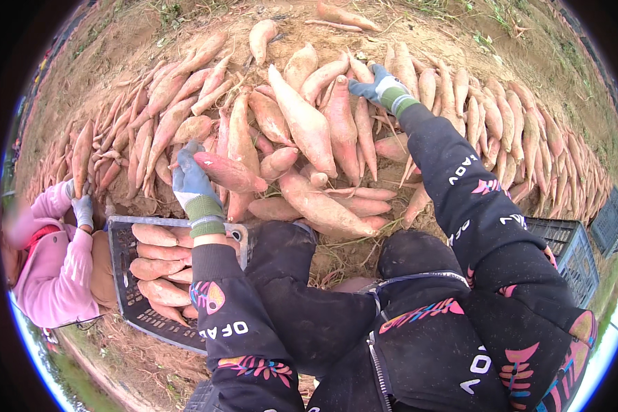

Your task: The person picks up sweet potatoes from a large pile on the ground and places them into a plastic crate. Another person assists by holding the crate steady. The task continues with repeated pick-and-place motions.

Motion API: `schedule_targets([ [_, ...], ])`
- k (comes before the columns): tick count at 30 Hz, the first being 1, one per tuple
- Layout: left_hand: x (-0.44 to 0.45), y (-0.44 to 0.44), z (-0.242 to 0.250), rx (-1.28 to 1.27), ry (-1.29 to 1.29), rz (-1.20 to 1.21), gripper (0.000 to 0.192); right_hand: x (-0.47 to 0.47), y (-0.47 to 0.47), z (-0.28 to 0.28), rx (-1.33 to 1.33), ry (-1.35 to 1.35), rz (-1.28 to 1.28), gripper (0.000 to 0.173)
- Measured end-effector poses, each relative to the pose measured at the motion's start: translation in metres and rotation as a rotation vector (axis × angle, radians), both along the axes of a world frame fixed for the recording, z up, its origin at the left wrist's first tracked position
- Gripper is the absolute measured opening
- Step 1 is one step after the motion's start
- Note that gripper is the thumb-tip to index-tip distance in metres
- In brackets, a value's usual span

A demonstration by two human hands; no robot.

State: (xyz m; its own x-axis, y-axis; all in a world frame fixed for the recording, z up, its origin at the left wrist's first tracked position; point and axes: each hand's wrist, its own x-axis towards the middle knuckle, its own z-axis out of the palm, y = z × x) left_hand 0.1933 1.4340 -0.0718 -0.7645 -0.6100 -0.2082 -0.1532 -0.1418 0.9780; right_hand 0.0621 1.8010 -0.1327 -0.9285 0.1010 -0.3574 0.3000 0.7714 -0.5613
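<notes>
My left hand (193,177), in a blue-grey coated work glove with a green cuff, grips a reddish sweet potato (229,172) by its left end, above the near side of the heap. My right hand (378,87), gloved alike, reaches to the far side of the heap. Its thumb and fingers are around the lower part of a slim sweet potato (359,68); the palm side is hidden. Between my hands lie a large pale sweet potato (306,126) and a pinkish one (341,126). A plastic crate (149,222) holding several sweet potatoes stands below my left hand, partly hidden by my forearm.
A long row of sweet potatoes (515,121) curves away on both sides over bare soil (417,26). At the left, a person in a pink top (56,273) holds a sweet potato (83,154) with gloved hands. More plastic crates (579,262) stand at the right, behind my arm.
</notes>
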Motion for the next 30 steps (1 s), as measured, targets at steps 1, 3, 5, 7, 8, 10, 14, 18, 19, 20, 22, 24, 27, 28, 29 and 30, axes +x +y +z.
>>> schedule_targets([
  [1, 0.0, -0.002, -0.001, -0.012, -0.025, -0.009, 0.04, 0.007, -0.003, -0.001, -0.033, -0.023, -0.016, 0.1],
  [3, -0.001, -0.009, 0.0, -0.03, -0.058, -0.022, 0.037, 0.024, -0.009, -0.003, -0.105, -0.015, -0.062, 0.095],
  [5, -0.002, -0.016, 0.0, -0.06, -0.111, -0.084, 0.043, 0.052, -0.03, -0.014, -0.176, 0.065, -0.184, 0.088],
  [7, -0.002, -0.02, 0.0, -0.164, -0.063, -0.116, 0.048, 0.078, -0.042, -0.024, -0.367, 0.163, -0.19, 0.088],
  [8, 0.0, -0.021, 0.0, -0.38, -0.071, -0.199, 0.051, 0.084, -0.065, -0.034, -0.224, 0.238, -0.308, 0.086],
  [10, 0.003, -0.023, 0.001, -0.482, -0.051, -0.255, 0.054, 0.096, -0.083, -0.04, -0.285, 0.308, -0.268, 0.085],
  [14, 0.004, -0.021, 0.003, -0.601, -0.077, -0.3, 0.056, 0.112, -0.114, -0.029, -0.264, 0.504, -0.291, 0.081],
  [18, 0.0, -0.012, 0.009, -0.386, -0.067, -0.248, 0.05, 0.127, -0.131, -0.006, -0.229, 0.488, -0.066, 0.09],
  [19, -0.001, -0.01, 0.012, -0.316, -0.016, -0.256, 0.048, 0.129, -0.131, -0.001, -0.265, 0.557, -0.08, 0.09],
  [20, 0.0, -0.008, 0.015, -0.635, -0.086, -0.376, 0.044, 0.13, -0.129, 0.003, -0.296, 0.568, -0.078, 0.09],
  [22, 0.003, -0.006, 0.02, -0.575, -0.102, -0.408, 0.043, 0.135, -0.123, 0.009, -0.32, 0.511, -0.038, 0.083],
  [24, 0.006, -0.003, 0.022, -0.402, -0.09, -0.371, 0.041, 0.146, -0.11, 0.013, -0.378, 0.673, 0.173, 0.077],
  [27, 0.011, 0.001, 0.022, -0.457, 0.009, -0.357, 0.049, 0.177, -0.087, 0.014, -0.546, 0.714, 0.389, 0.059],
  [28, 0.012, 0.002, 0.022, -0.424, 0.003, -0.353, 0.049, 0.188, -0.077, 0.01, -0.595, 0.651, 0.403, 0.055],
  [29, 0.013, 0.003, 0.022, -0.375, 0.011, -0.352, 0.049, 0.198, -0.067, 0.002, -0.641, 0.587, 0.42, 0.052],
  [30, 0.014, 0.003, 0.023, -0.324, 0.02, -0.346, 0.049, 0.204, -0.056, -0.009, -0.742, 0.468, 0.114, 0.045],
])
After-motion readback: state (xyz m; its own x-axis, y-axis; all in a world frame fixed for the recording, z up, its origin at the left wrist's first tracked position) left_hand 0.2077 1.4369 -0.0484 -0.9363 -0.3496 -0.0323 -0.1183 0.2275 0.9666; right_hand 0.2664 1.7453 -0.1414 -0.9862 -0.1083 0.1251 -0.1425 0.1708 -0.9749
